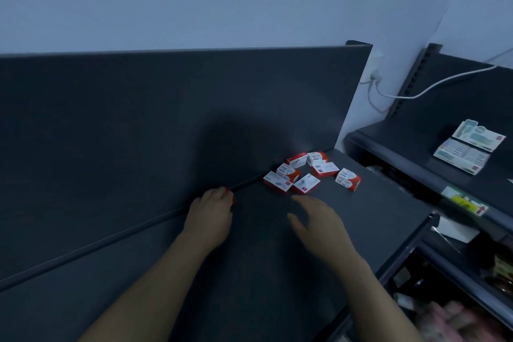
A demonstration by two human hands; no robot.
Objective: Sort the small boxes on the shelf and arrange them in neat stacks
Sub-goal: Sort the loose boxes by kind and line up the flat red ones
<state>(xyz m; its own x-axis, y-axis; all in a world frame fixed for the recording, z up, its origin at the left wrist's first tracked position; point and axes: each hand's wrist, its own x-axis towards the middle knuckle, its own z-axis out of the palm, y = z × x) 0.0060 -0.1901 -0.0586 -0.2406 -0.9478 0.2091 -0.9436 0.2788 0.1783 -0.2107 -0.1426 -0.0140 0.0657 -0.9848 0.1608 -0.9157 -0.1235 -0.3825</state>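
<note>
Red-white small boxes [305, 183]: lying scattered on the dark shelf [263, 253].
Left hand [212, 212]: curling, hold unclear.
Right hand [319, 226]: hovering, fingers spreading wide.

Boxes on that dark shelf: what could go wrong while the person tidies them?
1. The lone box lies nearest the right edge of the shelf; a sweep by the open right hand might push it off.
2. The clustered boxes lie at mixed angles, some apparently leaning on others, so a hasty stack could topple.
3. The dim light may make the labels hard to read when sorting.
</note>
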